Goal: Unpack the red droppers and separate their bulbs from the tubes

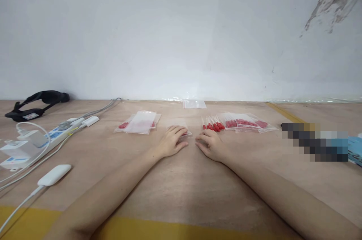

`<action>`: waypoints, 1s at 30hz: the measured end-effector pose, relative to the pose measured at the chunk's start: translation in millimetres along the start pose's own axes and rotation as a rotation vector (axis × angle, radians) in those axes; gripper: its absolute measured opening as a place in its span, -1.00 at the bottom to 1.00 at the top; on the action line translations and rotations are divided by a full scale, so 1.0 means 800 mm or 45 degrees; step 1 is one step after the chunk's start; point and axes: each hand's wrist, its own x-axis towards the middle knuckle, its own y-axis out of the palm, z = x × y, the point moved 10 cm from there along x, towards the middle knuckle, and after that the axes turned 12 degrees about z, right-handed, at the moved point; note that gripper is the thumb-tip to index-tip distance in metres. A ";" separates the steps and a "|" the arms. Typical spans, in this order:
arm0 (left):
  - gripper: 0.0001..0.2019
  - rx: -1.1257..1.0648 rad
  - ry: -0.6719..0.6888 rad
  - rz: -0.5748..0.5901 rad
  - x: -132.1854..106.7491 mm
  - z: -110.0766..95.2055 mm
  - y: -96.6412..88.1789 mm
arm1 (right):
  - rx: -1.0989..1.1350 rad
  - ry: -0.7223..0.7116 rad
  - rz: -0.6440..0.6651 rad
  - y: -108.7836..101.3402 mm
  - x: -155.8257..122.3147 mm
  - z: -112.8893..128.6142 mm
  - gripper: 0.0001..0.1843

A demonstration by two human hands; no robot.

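Note:
My left hand (173, 142) lies palm down, fingers stretched out, over a small clear plastic bag (177, 122) with something red in it. The hand covers much of that bag. My right hand (212, 145) rests on the table with its fingers apart and slightly bent, holding nothing I can see. Just beyond it lies a bunch of thin white sticks with red ends (214, 125). To their right, several clear bags with red pieces (246, 122) overlap. More bags, with red showing through (140, 122), are piled left of my left hand.
Against the wall lies a flat clear bag (194, 104). On the left are a white power strip (58, 133) with plugs and cables, a white oval device (54, 175) on a cable, and a black strap (36, 104). A blurred-out dark object (313, 142) sits at right.

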 end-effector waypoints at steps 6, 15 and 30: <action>-0.61 -0.406 -0.047 0.046 -0.012 0.011 0.012 | 0.082 0.047 0.025 0.004 0.003 -0.005 -0.64; -0.73 -0.591 -0.106 0.006 -0.002 0.014 0.019 | 0.248 -0.085 0.041 0.007 0.011 0.001 -0.48; -0.80 -0.701 -0.037 -0.050 0.004 0.007 0.017 | 0.031 -0.078 -0.048 0.003 0.008 0.003 -0.87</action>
